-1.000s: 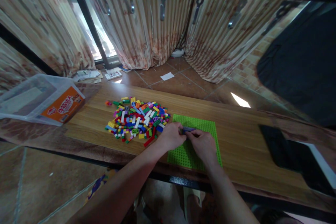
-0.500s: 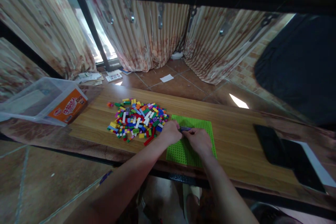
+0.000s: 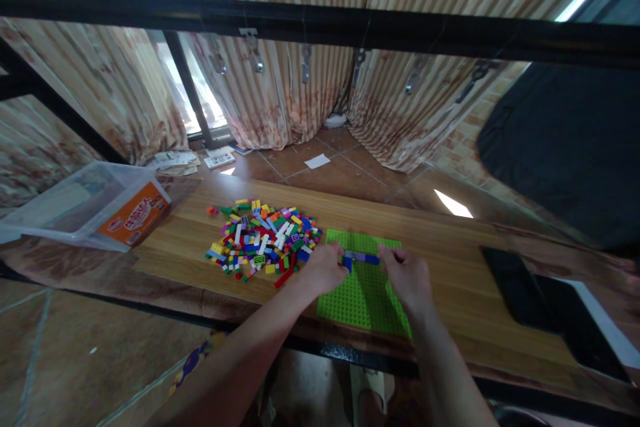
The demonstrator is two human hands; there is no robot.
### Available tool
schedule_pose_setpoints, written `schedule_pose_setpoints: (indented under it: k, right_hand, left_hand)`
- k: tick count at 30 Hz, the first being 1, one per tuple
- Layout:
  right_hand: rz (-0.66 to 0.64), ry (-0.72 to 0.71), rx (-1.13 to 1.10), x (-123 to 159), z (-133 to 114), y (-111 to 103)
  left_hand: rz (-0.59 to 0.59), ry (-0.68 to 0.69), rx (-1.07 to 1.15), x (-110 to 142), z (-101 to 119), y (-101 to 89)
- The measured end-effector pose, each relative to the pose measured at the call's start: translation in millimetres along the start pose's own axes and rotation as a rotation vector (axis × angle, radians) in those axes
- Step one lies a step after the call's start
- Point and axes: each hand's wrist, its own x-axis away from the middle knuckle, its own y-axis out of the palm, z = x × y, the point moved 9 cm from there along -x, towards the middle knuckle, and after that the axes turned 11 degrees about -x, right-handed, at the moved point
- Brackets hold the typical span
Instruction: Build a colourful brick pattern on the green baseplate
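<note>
A green studded baseplate lies on the wooden table near its front edge. Across its far part sits a short row of joined bricks, blue, purple and grey. My left hand is closed with its fingertips pinching the row's left end. My right hand rests on the plate at the row's right end, fingers curled, touching or just off the last blue brick. A heap of loose coloured bricks lies left of the plate, beside my left hand.
A clear plastic tub with an orange label stands at the table's left end. A black tablet-like slab lies at the right. A black bar crosses overhead. Curtains and tiled floor lie beyond the table.
My right hand has slid rightward off the brick row, baring its blue right end. The camera has tilted up, showing more of the bar and curtains. My left hand stays at the row's left end.
</note>
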Motion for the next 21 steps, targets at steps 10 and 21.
schedule_pose_setpoints:
  k: [10,21]
  right_hand:
    - [-0.103,-0.050,0.537,-8,23,-5]
    - [-0.006,-0.144,0.371,-8,-11,5]
  left_hand:
    - [0.167,-0.012,-0.006,-1,-24,-41.4]
    - [0.223,-0.004,-0.053,7,-89,-106.9]
